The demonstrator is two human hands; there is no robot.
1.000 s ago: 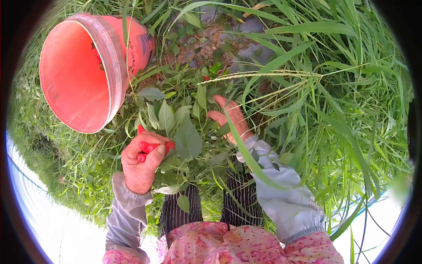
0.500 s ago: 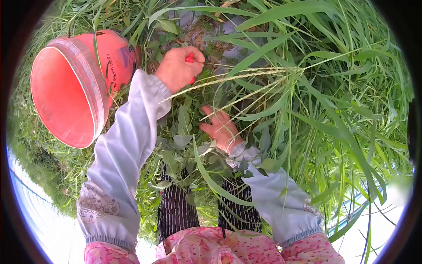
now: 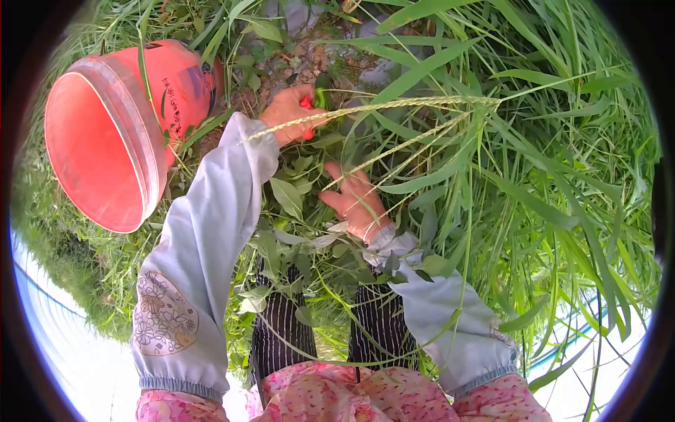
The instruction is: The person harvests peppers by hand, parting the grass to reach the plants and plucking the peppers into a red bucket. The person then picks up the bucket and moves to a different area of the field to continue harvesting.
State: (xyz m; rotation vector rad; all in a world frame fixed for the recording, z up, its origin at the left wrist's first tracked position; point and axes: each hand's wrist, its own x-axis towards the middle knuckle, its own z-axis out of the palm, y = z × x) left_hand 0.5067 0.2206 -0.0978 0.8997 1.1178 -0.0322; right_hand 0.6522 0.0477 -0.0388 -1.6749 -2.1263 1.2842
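Observation:
My left hand (image 3: 287,112) is closed around red chili peppers (image 3: 307,116), and parts of them stick out between the fingers. Something bright green shows just beyond the fingertips, perhaps a leaf or a green pepper. Low leafy plants (image 3: 288,197) lie below and around this hand. My right hand (image 3: 356,204) is among the leaves nearer my legs, thumb and index finger spread apart, with nothing visible between them. Its other fingers are partly hidden. Thin grass seed stalks (image 3: 394,105) cross in front of both hands.
A red bucket (image 3: 158,105) lies tipped on its side at the left, its mouth towards me. Tall grass (image 3: 548,155) fills the right side. Bare soil (image 3: 302,60) and grey sheeting (image 3: 380,67) show beyond my left hand.
My left hand has turned and lowered slightly, and the peppers show more, with bright green beside them. My right hand has barely moved, its thumb and finger still apart. Leaves below have shifted.

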